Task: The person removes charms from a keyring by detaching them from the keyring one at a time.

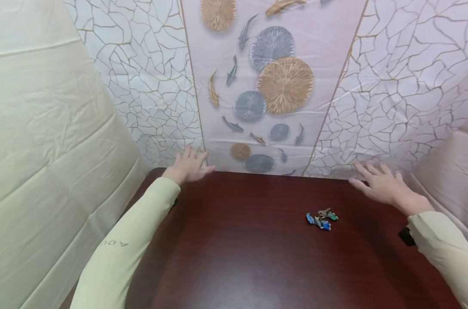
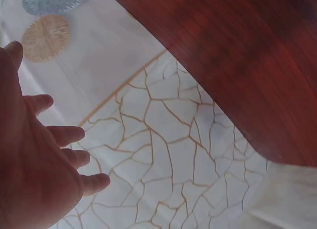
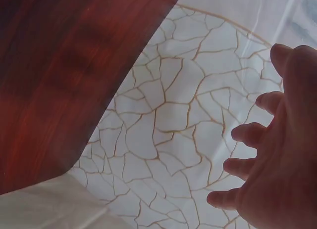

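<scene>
My left hand (image 1: 188,166) is stretched out over the far left part of the dark red table, fingers spread and holding nothing. Over the far right part, my right hand (image 1: 381,185) is likewise spread, with nothing in it. Both wrist views show the fingers of the left hand (image 2: 39,155) and the right hand (image 3: 277,150) apart from each other. Nearest the right hand lies a small cluster of blue, grey and green pieces (image 1: 322,219) on the table; they are too small to tell their kind.
The glossy dark red table (image 1: 234,249) ends at a patterned curtain (image 1: 253,141) with fish and round shapes. Plain cream cloth (image 1: 56,150) hangs at the left, and pinkish cloth (image 1: 450,167) at the right. A black band (image 1: 406,237) sits at the right wrist.
</scene>
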Demonstrator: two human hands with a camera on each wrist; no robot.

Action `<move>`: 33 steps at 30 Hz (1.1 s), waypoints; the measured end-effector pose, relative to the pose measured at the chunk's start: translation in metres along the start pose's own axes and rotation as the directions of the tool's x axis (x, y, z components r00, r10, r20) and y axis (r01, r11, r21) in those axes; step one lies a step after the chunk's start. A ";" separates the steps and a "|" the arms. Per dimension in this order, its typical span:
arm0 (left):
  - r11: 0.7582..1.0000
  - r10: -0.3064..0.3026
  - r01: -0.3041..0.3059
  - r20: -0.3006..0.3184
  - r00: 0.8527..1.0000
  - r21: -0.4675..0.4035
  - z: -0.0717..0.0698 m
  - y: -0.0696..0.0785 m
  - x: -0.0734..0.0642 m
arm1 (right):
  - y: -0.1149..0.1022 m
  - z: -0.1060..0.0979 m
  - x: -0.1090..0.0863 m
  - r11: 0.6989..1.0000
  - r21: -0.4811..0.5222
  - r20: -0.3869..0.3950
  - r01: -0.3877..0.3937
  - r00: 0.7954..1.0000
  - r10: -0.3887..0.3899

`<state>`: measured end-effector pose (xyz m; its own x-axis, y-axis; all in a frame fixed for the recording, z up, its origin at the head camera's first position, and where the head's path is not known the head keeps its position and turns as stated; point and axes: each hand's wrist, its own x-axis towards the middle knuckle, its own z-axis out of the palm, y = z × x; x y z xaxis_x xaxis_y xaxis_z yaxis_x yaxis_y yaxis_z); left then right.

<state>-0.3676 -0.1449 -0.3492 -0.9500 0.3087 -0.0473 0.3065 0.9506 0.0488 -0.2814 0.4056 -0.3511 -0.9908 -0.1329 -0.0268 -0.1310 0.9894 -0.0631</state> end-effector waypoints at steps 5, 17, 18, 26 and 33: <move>1.000 0.017 -0.017 -0.001 1.000 -0.011 0.005 0.008 0.003 | -0.009 0.003 0.001 1.000 0.008 0.008 0.025 1.000 -0.025; 0.995 0.082 -0.083 -0.029 0.996 -0.049 0.021 0.038 0.009 | -0.018 0.025 0.003 0.998 0.021 0.024 0.055 0.998 -0.055; 0.995 0.088 -0.090 -0.032 0.996 -0.047 0.023 0.040 0.010 | -0.019 0.026 0.003 0.998 0.019 0.025 0.061 0.998 -0.061; 0.990 0.096 -0.097 -0.011 0.995 -0.102 0.033 0.059 0.012 | -0.023 0.036 0.001 0.995 0.025 0.022 0.101 0.995 -0.102; 0.983 0.101 -0.099 0.003 0.995 -0.158 0.043 0.075 0.018 | -0.026 0.047 0.004 0.988 0.059 -0.004 0.145 0.989 -0.145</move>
<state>-0.3589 -0.0671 -0.3895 -0.9142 0.4028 -0.0449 0.3856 0.8985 0.2099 -0.2803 0.3768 -0.3967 -0.9615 -0.2746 -0.0137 -0.2708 0.9545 -0.1247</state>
